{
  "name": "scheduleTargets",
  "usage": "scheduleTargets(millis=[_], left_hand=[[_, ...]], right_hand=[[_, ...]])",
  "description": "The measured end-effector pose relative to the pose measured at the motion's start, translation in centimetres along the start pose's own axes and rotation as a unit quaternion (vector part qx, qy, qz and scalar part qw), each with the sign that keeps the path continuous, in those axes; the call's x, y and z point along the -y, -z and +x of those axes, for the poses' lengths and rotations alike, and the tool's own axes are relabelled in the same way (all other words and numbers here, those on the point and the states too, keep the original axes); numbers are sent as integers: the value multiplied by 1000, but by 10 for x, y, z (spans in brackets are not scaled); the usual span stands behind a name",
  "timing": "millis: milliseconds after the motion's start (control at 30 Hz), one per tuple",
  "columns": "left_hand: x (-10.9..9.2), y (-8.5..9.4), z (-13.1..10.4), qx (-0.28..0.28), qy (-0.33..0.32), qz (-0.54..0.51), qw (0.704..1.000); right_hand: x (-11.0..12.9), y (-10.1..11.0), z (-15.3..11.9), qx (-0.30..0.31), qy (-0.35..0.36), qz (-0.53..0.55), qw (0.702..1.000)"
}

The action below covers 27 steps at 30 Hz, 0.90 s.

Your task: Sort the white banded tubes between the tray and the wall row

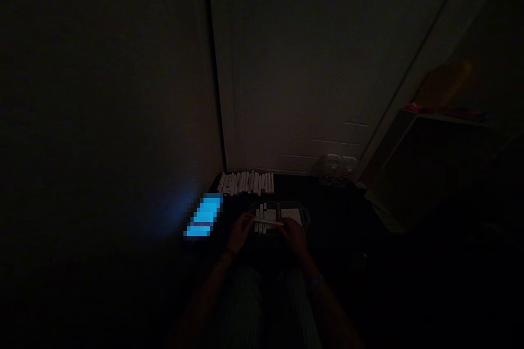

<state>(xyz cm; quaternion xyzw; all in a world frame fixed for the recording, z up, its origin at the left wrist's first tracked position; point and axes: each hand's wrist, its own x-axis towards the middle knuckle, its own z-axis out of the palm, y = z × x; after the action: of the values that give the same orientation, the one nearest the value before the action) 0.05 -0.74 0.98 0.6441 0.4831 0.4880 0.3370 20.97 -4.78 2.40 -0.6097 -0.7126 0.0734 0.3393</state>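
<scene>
In dim light, my left hand (242,229) pinches the left end of a thin white marker (268,222). My right hand (293,232) grips its right end, so the marker lies crosswise between the two hands. Right below and behind it sits an open clear case (306,217). Several white markers (261,211) stand side by side in the case's left part, and a white piece (290,215) shows in its right part. Fine details of the fingers are lost in the dark.
A row of several white markers (245,182) lies along the table's back edge by the wall. At the left glows a blurred blue screen (204,215). Clear containers (339,169) stand at the back right. Farther right is a shelf (446,115) with reddish things on it.
</scene>
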Motion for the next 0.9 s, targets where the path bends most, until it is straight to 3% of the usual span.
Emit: scheduleTargets(millis=[900], left_hand=[[-8,1,-1,-1,9,-7,1000]], right_hand=[[8,7,1,7,-9,-8,1000]])
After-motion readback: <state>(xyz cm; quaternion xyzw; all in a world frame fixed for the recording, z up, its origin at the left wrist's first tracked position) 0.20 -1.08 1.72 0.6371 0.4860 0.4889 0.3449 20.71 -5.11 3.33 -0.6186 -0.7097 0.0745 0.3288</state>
